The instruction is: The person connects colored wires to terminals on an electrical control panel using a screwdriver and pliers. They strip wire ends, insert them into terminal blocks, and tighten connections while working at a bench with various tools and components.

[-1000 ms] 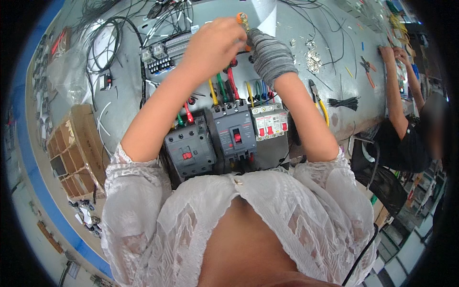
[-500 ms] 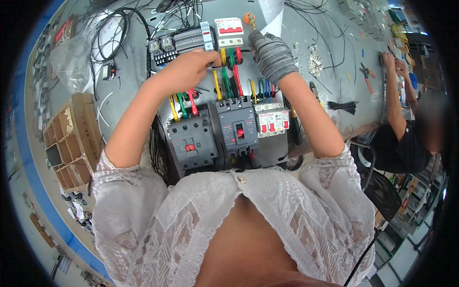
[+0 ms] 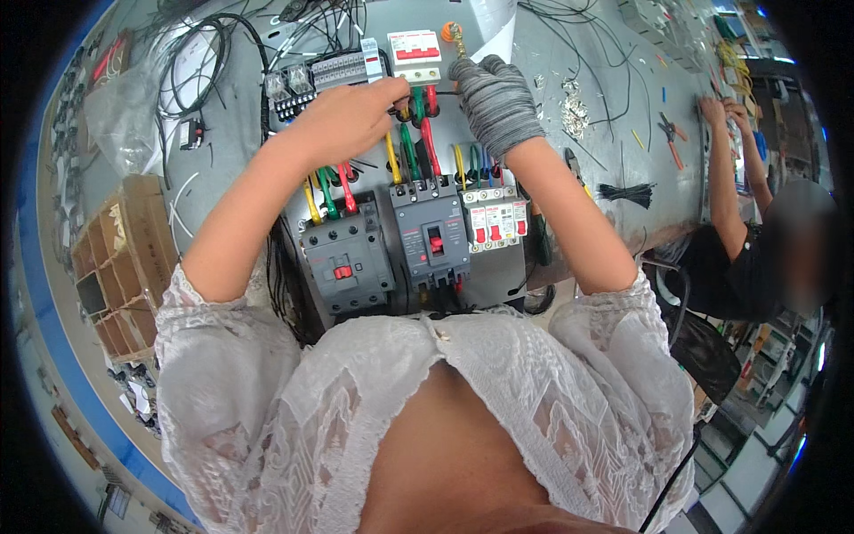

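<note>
Left hand (image 3: 342,120): bare, fingers pinched shut on the wires (image 3: 411,111) just under the white breaker (image 3: 415,55) at the top of the grey panel (image 3: 294,209). Right hand (image 3: 495,98): grey glove, curled tight around a screwdriver (image 3: 454,36), beside that breaker. Black breakers (image 3: 387,249) sit lower down.

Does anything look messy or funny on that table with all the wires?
A bit. Only the right hand wears a grey glove; the left hand is bare. Small bits of metal lie scattered on the grey table, and black cables sprawl in loose loops. The breakers sit straight.
</note>
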